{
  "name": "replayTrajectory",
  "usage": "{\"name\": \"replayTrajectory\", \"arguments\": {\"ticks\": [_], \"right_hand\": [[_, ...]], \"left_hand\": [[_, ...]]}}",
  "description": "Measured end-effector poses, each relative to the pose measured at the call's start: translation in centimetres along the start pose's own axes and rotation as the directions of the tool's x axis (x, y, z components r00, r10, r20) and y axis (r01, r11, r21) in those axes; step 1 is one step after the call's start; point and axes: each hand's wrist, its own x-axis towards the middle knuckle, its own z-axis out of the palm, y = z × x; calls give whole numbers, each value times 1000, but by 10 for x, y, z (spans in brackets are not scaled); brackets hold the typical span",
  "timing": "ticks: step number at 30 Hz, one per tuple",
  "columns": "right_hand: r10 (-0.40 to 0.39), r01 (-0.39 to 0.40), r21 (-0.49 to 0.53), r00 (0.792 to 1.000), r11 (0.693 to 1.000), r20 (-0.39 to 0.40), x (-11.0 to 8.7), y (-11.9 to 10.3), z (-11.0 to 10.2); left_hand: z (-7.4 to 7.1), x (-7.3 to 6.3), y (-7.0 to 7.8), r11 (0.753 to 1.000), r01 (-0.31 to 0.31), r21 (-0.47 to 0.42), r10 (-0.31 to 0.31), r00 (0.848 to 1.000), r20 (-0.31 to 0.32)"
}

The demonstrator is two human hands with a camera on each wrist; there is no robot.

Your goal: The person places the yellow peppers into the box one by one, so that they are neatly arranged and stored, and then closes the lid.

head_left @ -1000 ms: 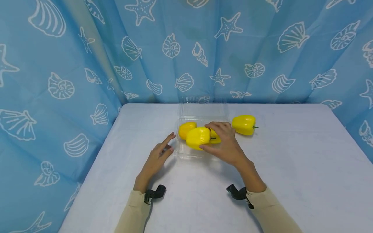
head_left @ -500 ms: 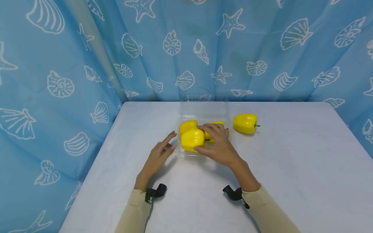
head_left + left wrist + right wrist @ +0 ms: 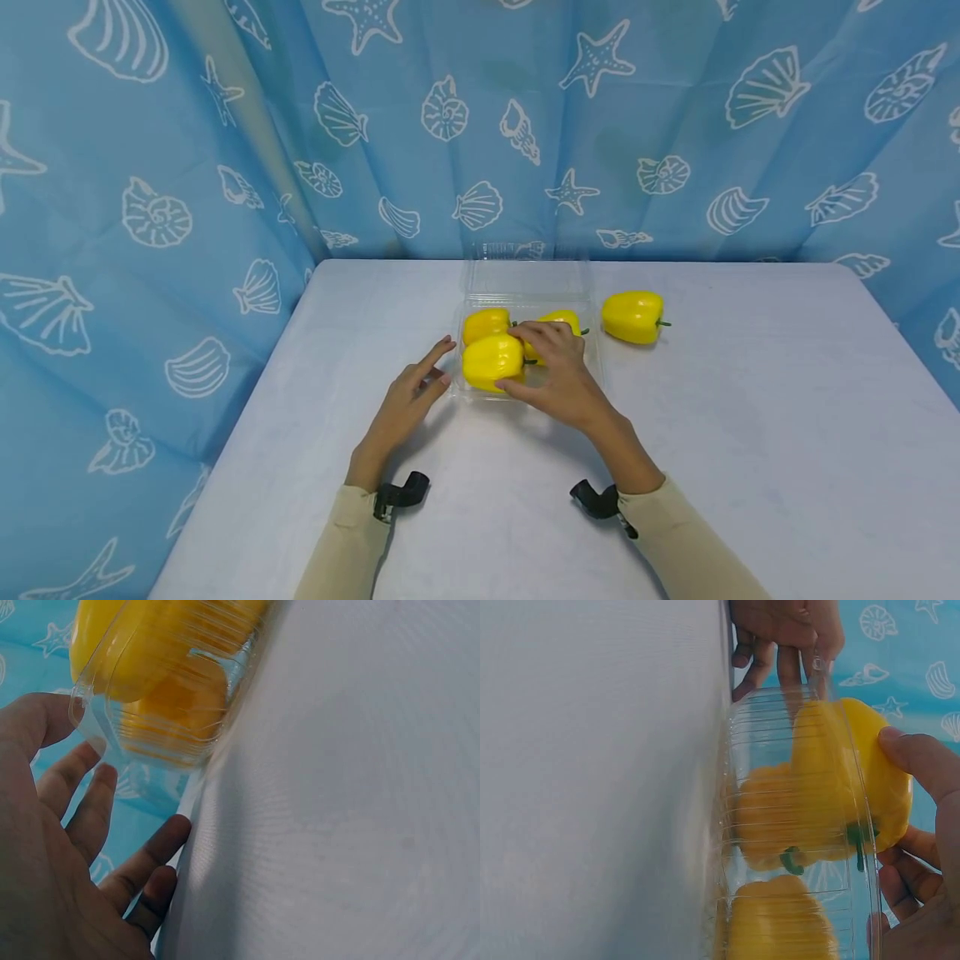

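Note:
My right hand (image 3: 558,375) grips a yellow bell pepper (image 3: 492,363) between thumb and fingers, its green stem toward the palm. The right wrist view shows this bell pepper (image 3: 885,776) partly below the rim of a clear plastic clamshell container (image 3: 597,367). Inside the container lie two more yellow bell peppers, one at the back left (image 3: 486,323) and one at the right (image 3: 564,319), the latter partly hidden by my right hand. My left hand (image 3: 405,404) has its fingers spread, the tips right at the container's left side; one finger meets the rim corner in the left wrist view.
The container's clear lid (image 3: 528,279) is folded back toward the blue shell-print curtain (image 3: 480,125). Another yellow bell pepper (image 3: 632,317) lies on the white tablecloth (image 3: 750,417) to the right of the container.
My right hand has moved left and slightly down with the bell pepper, bringing it to the container's front left. The right-side bell pepper shows more now. My left hand stays in place.

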Motion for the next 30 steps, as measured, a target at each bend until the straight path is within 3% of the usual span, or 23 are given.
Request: {"name": "replayTrajectory", "arguments": {"ticks": [8, 30], "right_hand": [[-20, 21, -29, 1000, 999, 8, 0, 0, 0], [43, -33, -109, 995, 993, 86, -2, 0, 5]], "left_hand": [[0, -1, 0, 1000, -6, -6, 6, 1000, 0], [0, 0, -1, 1000, -12, -1, 12, 1000, -6]]}}
